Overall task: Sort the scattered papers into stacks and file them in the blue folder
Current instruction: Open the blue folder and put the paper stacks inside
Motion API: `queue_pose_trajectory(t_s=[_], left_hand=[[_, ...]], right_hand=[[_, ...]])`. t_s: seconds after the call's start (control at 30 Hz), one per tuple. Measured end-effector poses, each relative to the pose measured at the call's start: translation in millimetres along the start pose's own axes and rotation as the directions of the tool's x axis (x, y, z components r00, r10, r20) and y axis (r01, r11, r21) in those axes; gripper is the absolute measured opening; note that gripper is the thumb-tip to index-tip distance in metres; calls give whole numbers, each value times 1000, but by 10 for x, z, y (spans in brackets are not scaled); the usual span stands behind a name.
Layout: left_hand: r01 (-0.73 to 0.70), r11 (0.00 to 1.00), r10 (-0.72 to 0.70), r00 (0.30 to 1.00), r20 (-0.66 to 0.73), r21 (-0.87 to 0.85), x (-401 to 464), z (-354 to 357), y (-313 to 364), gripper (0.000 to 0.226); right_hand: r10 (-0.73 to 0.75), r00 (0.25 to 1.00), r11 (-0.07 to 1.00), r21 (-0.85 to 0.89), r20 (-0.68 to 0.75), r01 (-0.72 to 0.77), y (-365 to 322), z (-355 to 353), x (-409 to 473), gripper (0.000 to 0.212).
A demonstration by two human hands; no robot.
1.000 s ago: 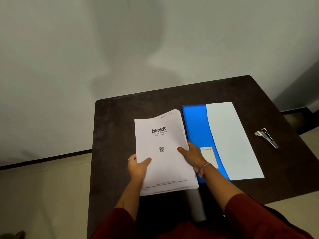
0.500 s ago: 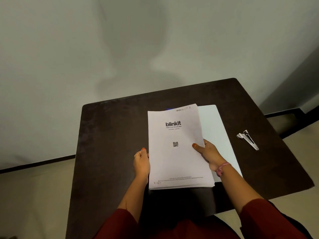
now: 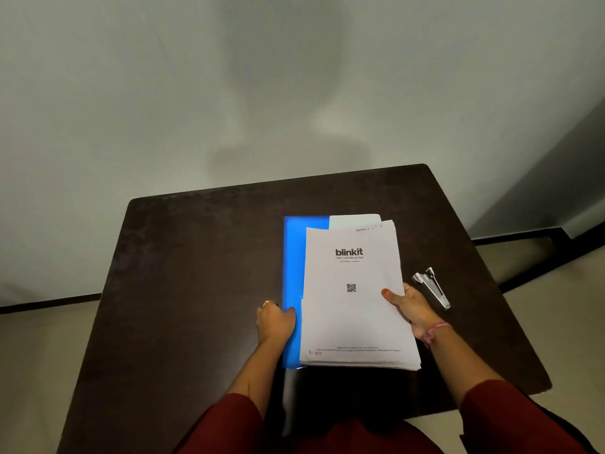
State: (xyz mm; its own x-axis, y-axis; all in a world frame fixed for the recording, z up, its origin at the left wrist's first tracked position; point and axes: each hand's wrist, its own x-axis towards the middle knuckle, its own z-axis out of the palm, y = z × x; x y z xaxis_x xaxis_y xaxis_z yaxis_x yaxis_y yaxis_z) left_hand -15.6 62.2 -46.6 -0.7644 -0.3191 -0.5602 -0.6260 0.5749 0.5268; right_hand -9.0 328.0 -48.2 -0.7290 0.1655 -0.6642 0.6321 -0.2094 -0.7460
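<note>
- Right hand (image 3: 414,311) grips the white printed paper stack (image 3: 353,299) at its right edge, thumb on top.
- Left hand (image 3: 276,322), fingers curled, touches the flat blue plastic folder (image 3: 292,273) on the dark worktop (image 3: 196,273).
- Stack lies over the folder.

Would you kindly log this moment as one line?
right hand: grips paper stack | left hand: on blue folder | stack over folder
</note>
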Motion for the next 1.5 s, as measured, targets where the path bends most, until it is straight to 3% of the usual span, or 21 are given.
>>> queue_pose_trajectory(t_s=[0.13,0.23,0.3,0.47,0.67,0.87,1.07,1.5], left_hand=[[32,999,-31,999,-28,32,13,178,49,35],[111,993,-113,993,-28,-38,59,256,-10,32],[82,992,-85,996,-26,-97,11,238,8,26],[24,959,-32,999,-22,-283,-119,180,130,40],[108,871,-138,990,-29,-479,-210,77,48,10],[62,878,-114,990,-82,-474,-92,-327,-227,7],[47,913,-130,975,-179,-405,161,-831,-721,9],[170,895,-277,937,-215,-412,484,-1429,-1242,3]], right_hand=[[6,1000,1000,-27,10,-6,20,-96,89,19],[4,1000,998,-58,7,-4,46,-117,101,21],[0,1000,998,-64,4,1,65,-125,105,21],[-8,1000,998,-54,12,8,55,-121,95,24],[4,999,1000,-10,47,-3,86,33,19,23],[0,993,999,36,115,-4,81,326,-66,16],[9,986,999,49,164,-17,41,481,-59,25],[5,999,998,-67,40,-2,-201,353,21,13]])
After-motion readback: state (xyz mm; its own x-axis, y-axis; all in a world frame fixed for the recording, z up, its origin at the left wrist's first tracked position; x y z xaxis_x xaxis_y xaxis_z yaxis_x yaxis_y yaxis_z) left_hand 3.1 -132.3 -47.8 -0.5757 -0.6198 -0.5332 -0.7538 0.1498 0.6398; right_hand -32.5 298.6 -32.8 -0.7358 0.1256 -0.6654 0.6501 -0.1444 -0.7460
